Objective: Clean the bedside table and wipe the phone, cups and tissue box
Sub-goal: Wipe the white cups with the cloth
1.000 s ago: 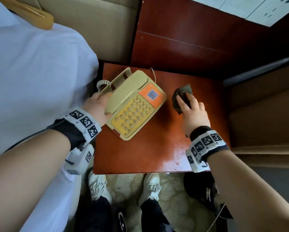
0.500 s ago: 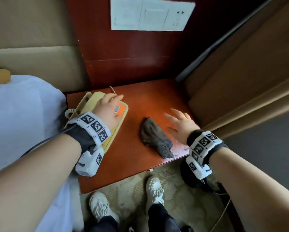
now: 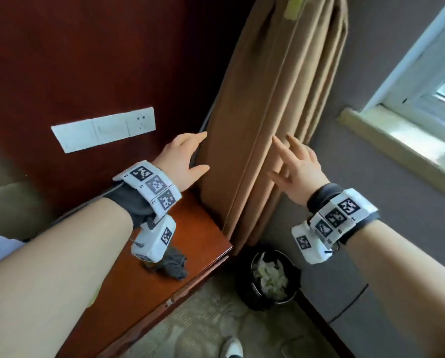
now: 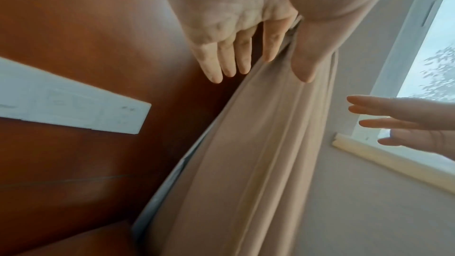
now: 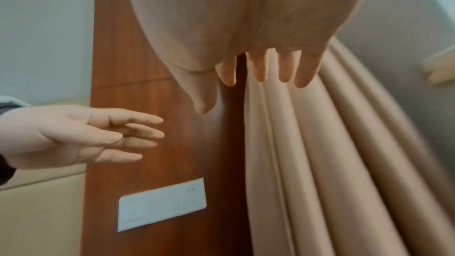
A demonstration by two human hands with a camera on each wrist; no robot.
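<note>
We see the bedside table (image 3: 200,228) low in the head view, with the grey cloth (image 3: 171,263) lying crumpled on its top near the front edge, partly behind our left wrist camera; the phone is out of sight, and only this view shows the table and cloth at all. Our left hand (image 3: 181,161) is raised above the table's far corner, fingers straight and loosely spread, at the left edge of the tan curtain (image 3: 267,125) — whether they touch the fabric we cannot tell. Our right hand (image 3: 297,169) is up before the curtain's folds, fingers wide, holding nothing. The wrist views add the palms, bare, and the white switch plate (image 5: 161,203) on the red-brown wall panel (image 3: 87,60). A black bin (image 3: 270,277) stands on the floor beside the table. Half a second ago our left hand lay on the phone and our right hovered beside the cloth — both have since lifted toward the curtain.
</note>
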